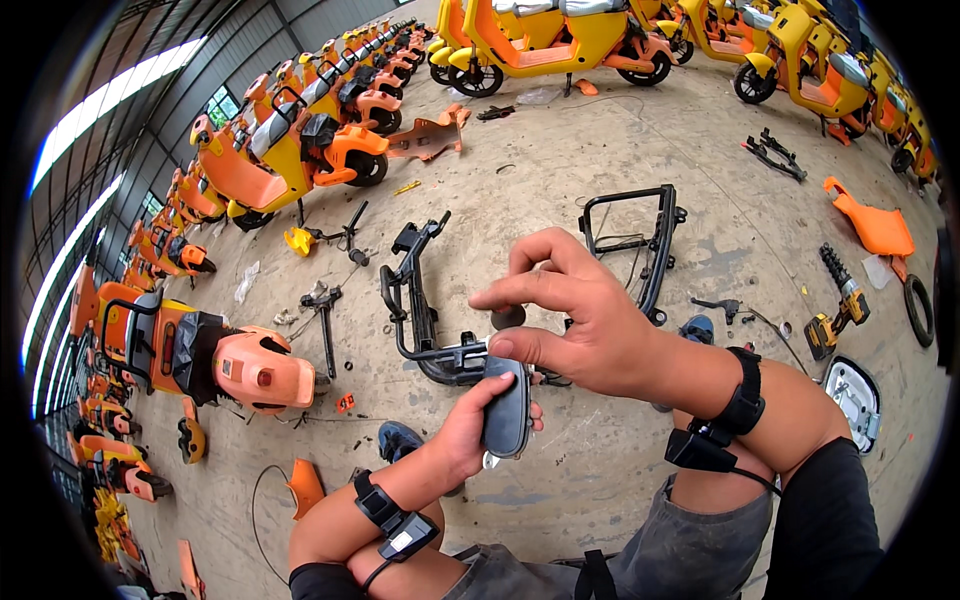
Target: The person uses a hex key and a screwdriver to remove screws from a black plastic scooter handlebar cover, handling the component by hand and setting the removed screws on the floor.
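Observation:
My left hand (pixel 475 425) is closed around a dark grey, oblong, pedal-like part (pixel 507 415) with rounded ends. A small metal tab shows at its lower end. Just above it, my right hand (pixel 575 315) has its index finger and thumb apart, the thumb close to the part's upper end. A dark round spot (pixel 508 317) shows in the gap between them; whether it is a small object or a mark on the floor I cannot tell. Beyond my hands, a black metal scooter frame (pixel 425 300) lies on the concrete, partly hidden by them.
Another black frame section (pixel 665 230) lies farther right. A yellow-black cordless drill (pixel 840 310) with a long bit, a black ring (pixel 918 310) and an open white case (pixel 853 400) are at right. At left stands an orange scooter (pixel 265 370); rows of scooters line the back.

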A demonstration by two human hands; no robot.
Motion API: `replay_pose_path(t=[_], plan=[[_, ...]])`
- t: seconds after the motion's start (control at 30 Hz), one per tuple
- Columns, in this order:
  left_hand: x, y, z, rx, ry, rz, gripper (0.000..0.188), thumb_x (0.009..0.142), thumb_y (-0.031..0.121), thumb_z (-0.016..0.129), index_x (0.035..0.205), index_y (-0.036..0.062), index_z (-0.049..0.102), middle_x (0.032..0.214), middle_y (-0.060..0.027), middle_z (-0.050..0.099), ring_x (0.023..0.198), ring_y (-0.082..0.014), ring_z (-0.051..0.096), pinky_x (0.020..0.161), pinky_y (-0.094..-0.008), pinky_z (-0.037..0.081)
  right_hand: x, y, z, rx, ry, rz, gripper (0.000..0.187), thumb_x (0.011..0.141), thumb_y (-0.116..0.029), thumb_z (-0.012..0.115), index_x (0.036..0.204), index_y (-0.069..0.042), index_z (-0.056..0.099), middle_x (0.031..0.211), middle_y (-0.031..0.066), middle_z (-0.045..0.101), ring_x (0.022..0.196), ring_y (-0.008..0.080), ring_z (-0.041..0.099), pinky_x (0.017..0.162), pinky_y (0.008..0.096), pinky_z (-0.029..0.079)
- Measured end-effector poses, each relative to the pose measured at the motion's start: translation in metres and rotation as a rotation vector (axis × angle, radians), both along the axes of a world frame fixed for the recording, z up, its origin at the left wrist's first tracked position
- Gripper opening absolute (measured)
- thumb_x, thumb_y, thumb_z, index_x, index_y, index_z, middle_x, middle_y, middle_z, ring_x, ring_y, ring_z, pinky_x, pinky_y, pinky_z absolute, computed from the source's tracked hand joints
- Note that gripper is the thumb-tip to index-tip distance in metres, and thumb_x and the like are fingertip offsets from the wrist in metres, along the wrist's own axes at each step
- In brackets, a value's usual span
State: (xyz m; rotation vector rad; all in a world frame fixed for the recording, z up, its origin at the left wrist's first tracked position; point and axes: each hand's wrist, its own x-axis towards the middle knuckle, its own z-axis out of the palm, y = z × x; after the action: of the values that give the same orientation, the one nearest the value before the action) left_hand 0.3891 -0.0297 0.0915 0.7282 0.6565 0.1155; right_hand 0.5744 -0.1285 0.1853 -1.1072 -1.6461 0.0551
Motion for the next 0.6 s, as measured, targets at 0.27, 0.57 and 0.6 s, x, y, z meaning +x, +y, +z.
replay_pose_path(t=[0.27,0.57,0.6], plan=[[0.001,-0.001,0.003,-0.007,0.024,0.007,0.028,0.096,0.033,0.056,0.101,0.0058,0.061,0.086,-0.018,0.07,0.078,-0.0302,0.07,0.07,-0.0356,0.057,0.001,0.006,-0.007,-0.035,0.155,0.004,0.025,0.093,-0.011,0.059,0.116,-0.003,0.066,0.107,0.0154,0.064,0.1,0.0316,0.061,0.089,0.0389,0.049],[0.0,-0.001,0.0,0.006,-0.001,0.013,0.029,0.097,0.033,0.056,0.103,0.0051,0.061,0.086,-0.0178,0.07,0.078,-0.0302,0.07,0.071,-0.0355,0.057,-0.003,0.002,-0.002,-0.081,0.155,0.064,0.028,0.087,-0.013,0.071,0.114,-0.004,0.065,0.102,0.0109,0.061,0.096,0.0249,0.063,0.085,0.035,0.051],[0.0,-0.001,0.001,0.01,0.001,0.011,0.029,0.097,0.033,0.056,0.104,0.0049,0.061,0.086,-0.0177,0.07,0.078,-0.0301,0.07,0.071,-0.0354,0.057,-0.003,0.003,-0.002,-0.073,0.175,0.061,0.028,0.087,-0.011,0.071,0.113,-0.003,0.065,0.103,0.0109,0.061,0.095,0.0241,0.063,0.084,0.034,0.052]])
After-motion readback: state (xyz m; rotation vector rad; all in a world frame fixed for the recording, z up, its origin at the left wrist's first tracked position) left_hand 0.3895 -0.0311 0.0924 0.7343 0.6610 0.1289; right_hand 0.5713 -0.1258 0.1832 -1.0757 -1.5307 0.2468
